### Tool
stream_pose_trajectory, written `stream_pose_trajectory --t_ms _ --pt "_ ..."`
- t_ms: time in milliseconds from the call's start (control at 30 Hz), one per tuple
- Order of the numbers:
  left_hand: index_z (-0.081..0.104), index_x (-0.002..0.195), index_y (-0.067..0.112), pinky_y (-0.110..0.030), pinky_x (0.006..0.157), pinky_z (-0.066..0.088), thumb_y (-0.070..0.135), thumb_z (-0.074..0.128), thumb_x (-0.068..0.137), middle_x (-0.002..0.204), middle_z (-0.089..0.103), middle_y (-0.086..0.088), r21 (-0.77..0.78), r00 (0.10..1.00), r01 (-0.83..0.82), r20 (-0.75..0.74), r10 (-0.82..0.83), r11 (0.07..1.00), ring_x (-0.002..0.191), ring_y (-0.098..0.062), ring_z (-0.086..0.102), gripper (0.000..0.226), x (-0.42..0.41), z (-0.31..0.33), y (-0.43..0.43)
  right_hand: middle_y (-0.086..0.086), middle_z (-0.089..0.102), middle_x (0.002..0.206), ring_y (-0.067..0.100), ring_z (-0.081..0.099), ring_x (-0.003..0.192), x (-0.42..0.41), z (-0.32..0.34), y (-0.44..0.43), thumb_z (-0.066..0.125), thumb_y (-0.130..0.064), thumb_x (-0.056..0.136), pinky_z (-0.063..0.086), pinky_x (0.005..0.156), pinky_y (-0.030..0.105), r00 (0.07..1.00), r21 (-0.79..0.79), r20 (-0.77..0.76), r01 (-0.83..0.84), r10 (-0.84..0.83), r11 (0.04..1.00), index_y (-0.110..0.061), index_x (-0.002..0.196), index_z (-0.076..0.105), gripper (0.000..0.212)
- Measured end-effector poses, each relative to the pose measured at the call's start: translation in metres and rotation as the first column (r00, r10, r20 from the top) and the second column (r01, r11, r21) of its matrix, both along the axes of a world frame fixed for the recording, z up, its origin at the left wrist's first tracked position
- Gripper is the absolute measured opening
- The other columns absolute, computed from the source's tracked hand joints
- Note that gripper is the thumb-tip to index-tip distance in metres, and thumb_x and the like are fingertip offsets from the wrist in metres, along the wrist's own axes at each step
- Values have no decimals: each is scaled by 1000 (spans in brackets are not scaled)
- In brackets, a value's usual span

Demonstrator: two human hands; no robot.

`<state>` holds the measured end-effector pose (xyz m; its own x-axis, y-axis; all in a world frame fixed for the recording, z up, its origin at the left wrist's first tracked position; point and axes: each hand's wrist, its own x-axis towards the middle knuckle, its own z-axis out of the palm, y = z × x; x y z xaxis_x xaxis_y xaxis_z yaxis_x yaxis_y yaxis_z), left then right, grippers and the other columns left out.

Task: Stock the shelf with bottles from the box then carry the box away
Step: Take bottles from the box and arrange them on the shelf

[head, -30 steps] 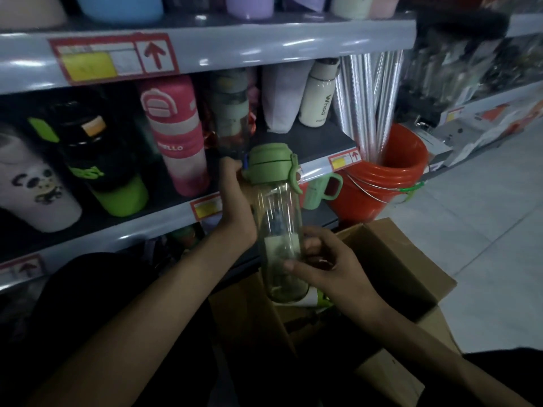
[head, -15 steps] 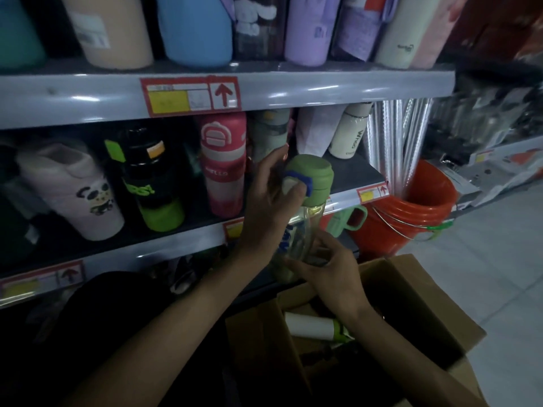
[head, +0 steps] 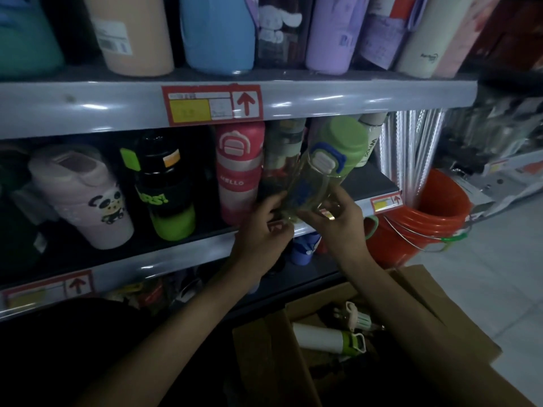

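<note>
Grey metal shelf (head: pixel 176 257): middle tier; the free spot seems to be just right of the pink "HELLO" bottle (head: pixel 239 171).
Brown cardboard box (head: pixel 440 312): below right, open (more bottles lie inside).
Clear plastic bottle with green lid (head: pixel 317 171): tilted, its long axis runs up-right from the grip; base at the shelf lip.
Left hand (head: pixel 261 233): curled round the base.
Right hand (head: pixel 338 221): wrapped round the lower body.
Change: the left hand has left the lid; the bottle is higher.

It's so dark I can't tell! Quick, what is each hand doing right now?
Left hand: grips the bottom of the green-lidded clear bottle.
Right hand: holds the same bottle's lower part, thumb on its side.
</note>
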<state>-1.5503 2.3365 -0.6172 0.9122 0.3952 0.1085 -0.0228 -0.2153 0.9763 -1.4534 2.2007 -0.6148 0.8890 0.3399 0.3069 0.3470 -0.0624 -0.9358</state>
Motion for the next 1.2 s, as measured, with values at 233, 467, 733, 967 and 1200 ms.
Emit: stream_pose_trajectory --t_ms 233,467,733,967,1200 --pt "46 146 29 -45 106 50 19 58 74 136 61 3 -14 1000 -20 0 20 1000 125 -14 58 73 14 8 -11 -13 76 95 1 73 89 20 1 16 79 12 78 55 75 16 999 -25 31 15 -14 1000 -5 115 63 45" --pt "44 149 29 -43 110 46 40 56 63 143 55 3 39 995 -99 26 98 994 132 -13 53 88 31 -2 -13 -17 74 94 -5 70 85 35 -4 20 85 1 75 52 74 13 997 -131 75 6 4 991 -21 115 66 50" --pt "40 153 29 -31 109 46 35 62 71 144 55 6 9 996 -90 26 90 996 132 -7 52 85 37 0 -13 -3 76 103 15 73 95 46 -6 26 87 -15 75 60 83 38 994 -221 113 23 2 975 -26 119 65 50" --pt "46 150 24 -29 109 44 36 59 75 143 58 5 20 995 -87 48 86 996 131 -7 52 77 45 3 -10 3 74 109 23 71 99 47 -5 31 82 -29 72 58 87 49 993 -274 107 74 -46 959 -15 123 63 56" --pt "48 147 28 -44 108 47 38 58 66 137 62 3 -32 993 -117 -6 116 993 127 -15 57 82 47 4 -8 -14 65 97 12 68 92 49 -13 34 84 -7 79 57 73 23 992 -248 6 122 -125 961 -10 123 51 54"
